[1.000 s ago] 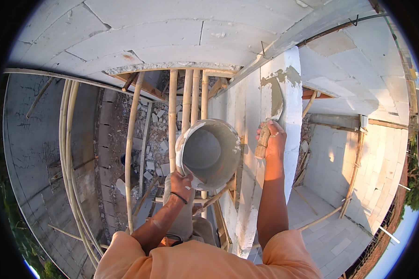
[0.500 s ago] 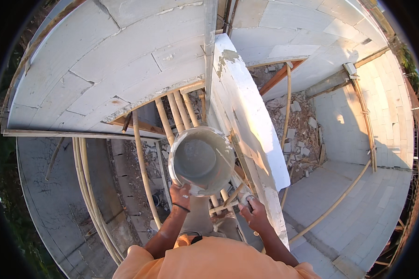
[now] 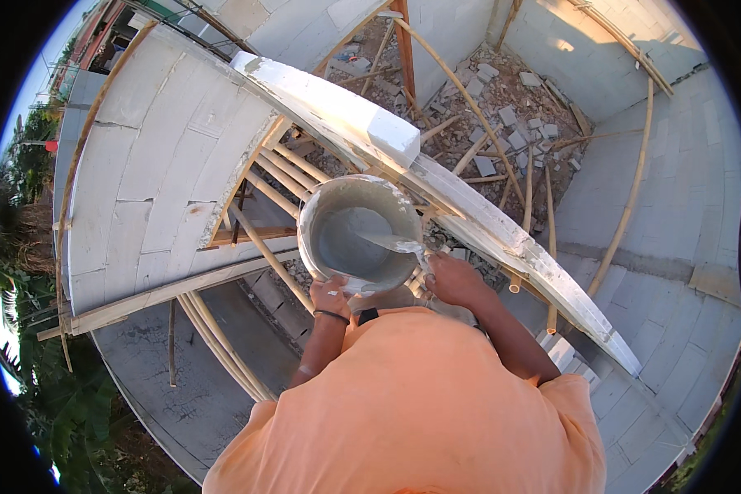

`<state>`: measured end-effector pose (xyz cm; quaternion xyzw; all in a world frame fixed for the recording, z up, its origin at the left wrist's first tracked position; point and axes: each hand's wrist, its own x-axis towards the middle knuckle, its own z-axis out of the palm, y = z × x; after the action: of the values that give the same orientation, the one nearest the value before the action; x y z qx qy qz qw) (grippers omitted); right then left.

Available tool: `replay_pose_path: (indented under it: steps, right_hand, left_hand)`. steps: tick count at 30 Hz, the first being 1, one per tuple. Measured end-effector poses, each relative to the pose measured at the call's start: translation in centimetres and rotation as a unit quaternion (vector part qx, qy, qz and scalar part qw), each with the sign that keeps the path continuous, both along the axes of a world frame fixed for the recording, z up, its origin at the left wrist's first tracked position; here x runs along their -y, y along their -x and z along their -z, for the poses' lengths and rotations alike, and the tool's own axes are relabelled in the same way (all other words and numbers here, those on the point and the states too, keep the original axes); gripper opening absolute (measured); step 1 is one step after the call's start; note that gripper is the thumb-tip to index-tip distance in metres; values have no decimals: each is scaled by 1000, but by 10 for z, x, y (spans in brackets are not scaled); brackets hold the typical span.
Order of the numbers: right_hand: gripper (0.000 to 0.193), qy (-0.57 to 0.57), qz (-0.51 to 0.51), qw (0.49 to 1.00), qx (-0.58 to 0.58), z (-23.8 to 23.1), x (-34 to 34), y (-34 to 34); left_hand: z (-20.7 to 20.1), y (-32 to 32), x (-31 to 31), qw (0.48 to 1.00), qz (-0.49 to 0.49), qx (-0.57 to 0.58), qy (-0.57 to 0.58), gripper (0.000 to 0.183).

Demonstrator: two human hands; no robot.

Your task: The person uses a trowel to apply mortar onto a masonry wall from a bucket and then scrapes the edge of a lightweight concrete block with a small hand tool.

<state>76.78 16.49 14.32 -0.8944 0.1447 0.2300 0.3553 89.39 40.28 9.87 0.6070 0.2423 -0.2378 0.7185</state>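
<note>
Centrally in frame, a grey bucket (image 3: 307, 239) shows a whitish, crusted rim, gripped by the fingers of the left hand (image 3: 329, 294); those of the right hand (image 3: 454, 278) wrap a trowel (image 3: 397, 244), smeared blade within the bucket's mouth

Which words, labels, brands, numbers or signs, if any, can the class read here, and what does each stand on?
None: no readable text shows on the round, grey, mortar-smeared bucket, the grey, mortar-coated trowel, the orange cloth shirt or the pale block wall.
</note>
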Motion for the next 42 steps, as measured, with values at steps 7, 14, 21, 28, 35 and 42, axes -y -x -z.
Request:
replay_pose_path:
  steps: [7,14,21,28,35,42]
  right_hand:
    - [35,-4,54,998,-8,10,20,77]
    - [35,4,29,999,-38,22,26,77]
    - [33,27,-24,999,-30,47,0,39]
    - [39,24,-47,999,2,62,-27,21]
    - [48,-25,-75,995,62,45,-24,43]
    - [47,-88,41,961,260,-21,9,124]
  left_hand:
    - [10,58,28,997,52,-35,49,31]
    - [39,64,30,983,155,-48,-83,29]
    - [43,48,35,974,187,-52,-114,30]
    - [48,31,11,982,168,-81,-31,20]
    - [46,57,-24,988,114,-101,16,32]
    - [35,133,-56,985,6,-78,152,19]
